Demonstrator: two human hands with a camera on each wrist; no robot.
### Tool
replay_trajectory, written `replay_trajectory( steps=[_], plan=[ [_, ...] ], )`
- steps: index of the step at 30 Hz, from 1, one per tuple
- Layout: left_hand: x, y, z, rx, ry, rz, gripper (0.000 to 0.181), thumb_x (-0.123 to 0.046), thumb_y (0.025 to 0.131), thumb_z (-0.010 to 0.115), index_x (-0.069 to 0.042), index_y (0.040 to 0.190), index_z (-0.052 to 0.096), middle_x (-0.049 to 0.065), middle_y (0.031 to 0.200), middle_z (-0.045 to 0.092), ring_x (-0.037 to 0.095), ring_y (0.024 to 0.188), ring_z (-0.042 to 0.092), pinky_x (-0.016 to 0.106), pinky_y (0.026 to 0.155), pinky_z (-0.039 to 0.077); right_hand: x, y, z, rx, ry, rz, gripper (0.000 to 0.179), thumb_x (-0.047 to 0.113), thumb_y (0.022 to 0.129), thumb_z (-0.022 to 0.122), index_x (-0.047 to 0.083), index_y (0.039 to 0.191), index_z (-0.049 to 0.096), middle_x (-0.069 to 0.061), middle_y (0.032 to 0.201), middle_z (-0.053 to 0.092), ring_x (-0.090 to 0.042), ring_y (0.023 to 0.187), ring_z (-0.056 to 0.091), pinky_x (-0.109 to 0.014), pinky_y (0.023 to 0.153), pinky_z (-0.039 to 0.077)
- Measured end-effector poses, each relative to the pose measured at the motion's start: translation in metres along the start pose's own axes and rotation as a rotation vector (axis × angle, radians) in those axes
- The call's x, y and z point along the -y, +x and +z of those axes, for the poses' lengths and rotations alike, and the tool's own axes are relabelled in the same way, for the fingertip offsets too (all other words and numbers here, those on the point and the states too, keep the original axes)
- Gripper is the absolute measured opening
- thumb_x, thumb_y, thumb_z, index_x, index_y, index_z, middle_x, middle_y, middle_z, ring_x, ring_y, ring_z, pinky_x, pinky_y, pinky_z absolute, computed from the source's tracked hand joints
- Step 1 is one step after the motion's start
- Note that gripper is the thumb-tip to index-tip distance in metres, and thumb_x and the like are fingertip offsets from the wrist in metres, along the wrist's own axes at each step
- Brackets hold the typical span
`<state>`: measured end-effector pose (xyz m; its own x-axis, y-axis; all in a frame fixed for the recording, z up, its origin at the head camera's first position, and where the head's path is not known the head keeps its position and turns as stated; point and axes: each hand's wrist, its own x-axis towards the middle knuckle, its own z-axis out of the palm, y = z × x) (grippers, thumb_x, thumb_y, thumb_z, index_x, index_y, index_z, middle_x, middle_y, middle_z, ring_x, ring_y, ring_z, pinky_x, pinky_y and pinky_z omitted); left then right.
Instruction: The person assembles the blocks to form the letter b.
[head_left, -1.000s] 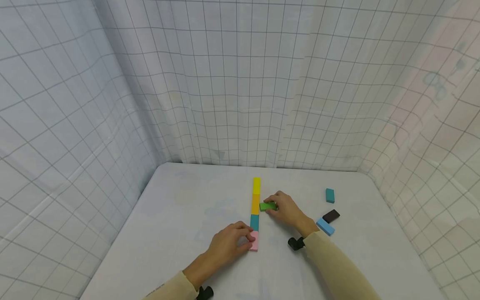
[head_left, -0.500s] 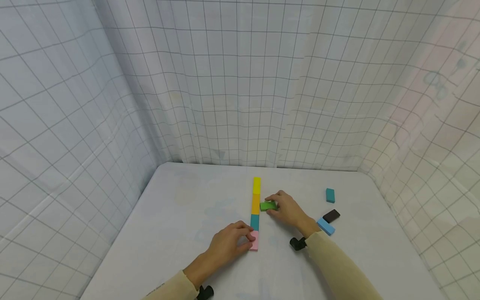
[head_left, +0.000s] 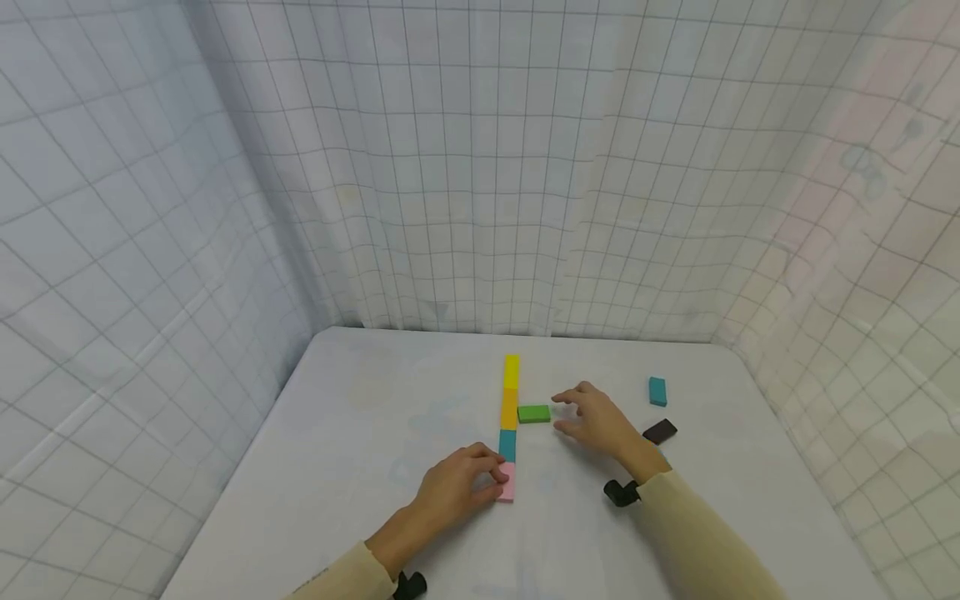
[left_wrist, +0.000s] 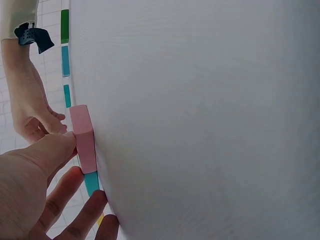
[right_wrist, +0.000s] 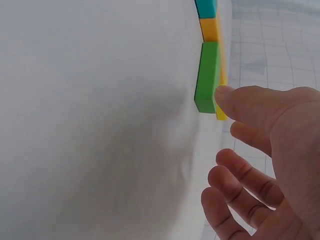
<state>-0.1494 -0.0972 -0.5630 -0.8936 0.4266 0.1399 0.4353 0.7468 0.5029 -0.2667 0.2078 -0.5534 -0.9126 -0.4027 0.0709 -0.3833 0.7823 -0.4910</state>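
Four slim rectangular blocks are laid end to end in a straight strip, and beside it a smooth, crisp-edged green block (head_left: 534,414) is set flat at a right angle, its left end placed against the orange block (head_left: 509,409). Beyond the green block the strip is ended by a yellow block (head_left: 512,372); nearer than the green block, a teal block (head_left: 507,446) and a pink block (head_left: 507,482) are aligned. The pink block is touched by the left hand (head_left: 459,483), whose fingers are bent, with the thumb laid at the block's edge; whether it is truly pinched cannot be told. Just right of the green block, the right hand (head_left: 597,423) is held with thumb and fingers parted and softly bent, nothing being gripped. Well right of the green block are seen a second teal block (head_left: 657,392), a dark matte block (head_left: 660,431) and a light blue block (left_wrist: 65,61), mostly covered by the right wrist in the head view. All are borne on a smooth white tabletop (head_left: 390,392), backed beyond the green block by a rippled white curtain (head_left: 450,167) printed with thin grid lines.
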Motion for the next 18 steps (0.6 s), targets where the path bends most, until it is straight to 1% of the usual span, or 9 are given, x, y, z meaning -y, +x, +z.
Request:
replay_trajectory(
  steps=[4,9,12,15,18],
  plan=[
    [0.001,-0.001,0.000,-0.015,0.003,0.010,0.009,-0.021,0.102,0.092,-0.027,0.108,0.090,-0.008,0.135,0.081,0.021,0.124,0.079,0.044,0.098,0.069,-0.007,-0.008,-0.007,-0.016,-0.014,0.018,0.046,0.026,0.105,0.090,0.016,0.149,0.079,-0.010,0.135,0.072,-0.022,0.110,0.070,-0.044,0.096,0.066],
    [0.002,-0.002,0.000,-0.027,0.003,0.020,0.008,-0.021,0.103,0.092,-0.026,0.108,0.090,-0.007,0.135,0.081,0.022,0.126,0.079,0.045,0.099,0.069,-0.016,-0.021,-0.019,-0.030,-0.011,0.021,0.046,0.026,0.105,0.090,0.014,0.148,0.079,-0.011,0.136,0.073,-0.024,0.110,0.071,-0.043,0.094,0.064],
    [0.003,-0.001,0.001,-0.027,0.001,0.022,0.007,-0.021,0.103,0.092,-0.026,0.108,0.090,-0.007,0.135,0.080,0.021,0.125,0.079,0.045,0.098,0.069,-0.024,-0.030,-0.025,-0.036,-0.023,0.020,0.046,0.027,0.106,0.089,0.014,0.149,0.079,-0.011,0.134,0.073,-0.022,0.109,0.070,-0.039,0.090,0.062],
    [0.004,-0.001,0.002,-0.026,-0.002,0.025,0.007,-0.022,0.103,0.092,-0.026,0.109,0.090,-0.007,0.135,0.080,0.021,0.126,0.079,0.044,0.098,0.069,-0.031,-0.040,-0.029,-0.047,-0.038,0.035,0.046,0.028,0.105,0.090,0.014,0.148,0.080,-0.010,0.133,0.073,-0.021,0.107,0.070,-0.035,0.085,0.060],
    [0.004,-0.001,0.003,-0.024,-0.002,0.024,0.007,-0.022,0.103,0.092,-0.026,0.108,0.089,-0.007,0.135,0.080,0.021,0.125,0.079,0.044,0.098,0.069,-0.037,-0.049,-0.033,-0.056,-0.048,0.044,0.046,0.029,0.104,0.091,0.014,0.146,0.080,-0.011,0.130,0.074,-0.022,0.105,0.070,-0.035,0.081,0.060]
  ],
)
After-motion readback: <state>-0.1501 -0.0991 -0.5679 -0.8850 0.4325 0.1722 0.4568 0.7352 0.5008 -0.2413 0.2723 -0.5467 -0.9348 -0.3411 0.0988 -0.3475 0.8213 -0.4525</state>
